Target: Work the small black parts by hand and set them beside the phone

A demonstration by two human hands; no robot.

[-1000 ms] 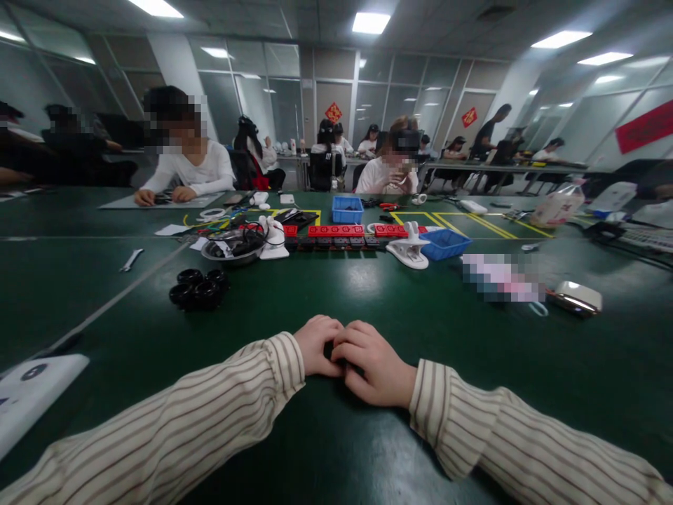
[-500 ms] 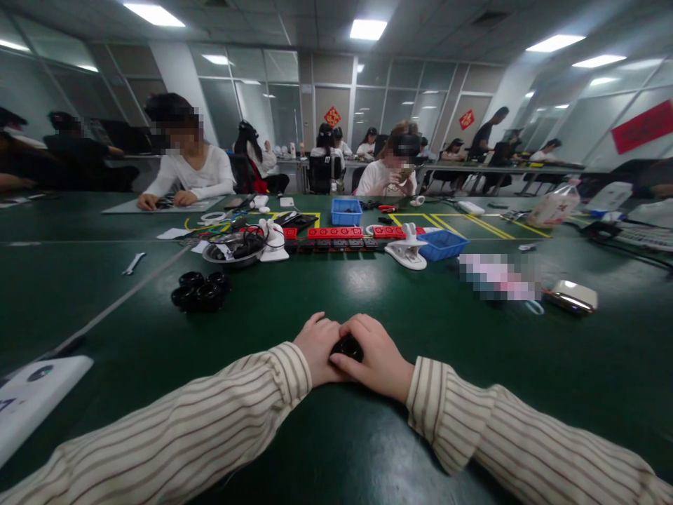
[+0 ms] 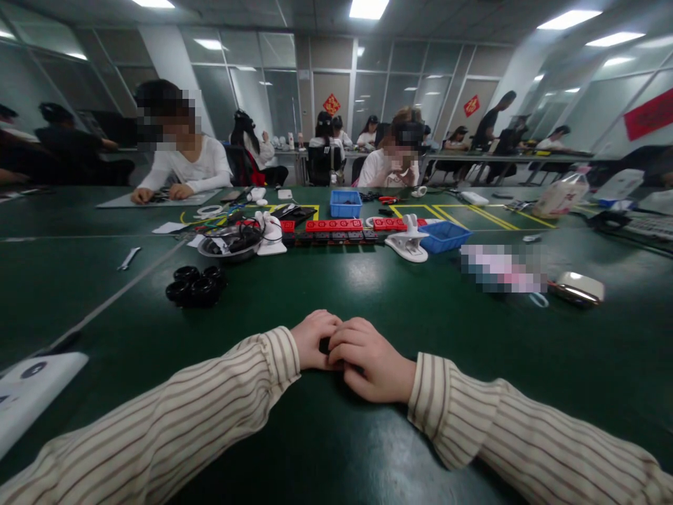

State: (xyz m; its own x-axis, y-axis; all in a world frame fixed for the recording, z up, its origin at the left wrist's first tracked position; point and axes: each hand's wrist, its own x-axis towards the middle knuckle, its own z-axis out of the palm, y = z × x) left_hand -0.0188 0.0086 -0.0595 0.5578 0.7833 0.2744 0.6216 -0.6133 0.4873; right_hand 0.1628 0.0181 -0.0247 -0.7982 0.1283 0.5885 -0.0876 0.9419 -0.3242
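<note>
My left hand point(image 3: 315, 340) is closed around a glossy black round part point(image 3: 324, 345), just above the green table in front of me. Most of that part is hidden by fingers, so its exact kind cannot be told. Curled over the same part from the right is my right hand point(image 3: 372, 359), its fingertips meeting the left hand. Farther off to the left, several similar black round parts point(image 3: 197, 286) stand in a tight cluster.
Across the table point(image 3: 294, 294) run red power strips point(image 3: 334, 225), a white clip stand point(image 3: 409, 242), a blue bin point(image 3: 444, 237) and a metal bowl point(image 3: 226, 245) of cables. A wrench point(image 3: 129, 258) lies left; a shiny case point(image 3: 580, 288) lies right. People sit opposite.
My right hand has turned over the black part, its fingers now curling across it and hiding more of it. My left hand has shifted slightly left. The view has tilted a little.
</note>
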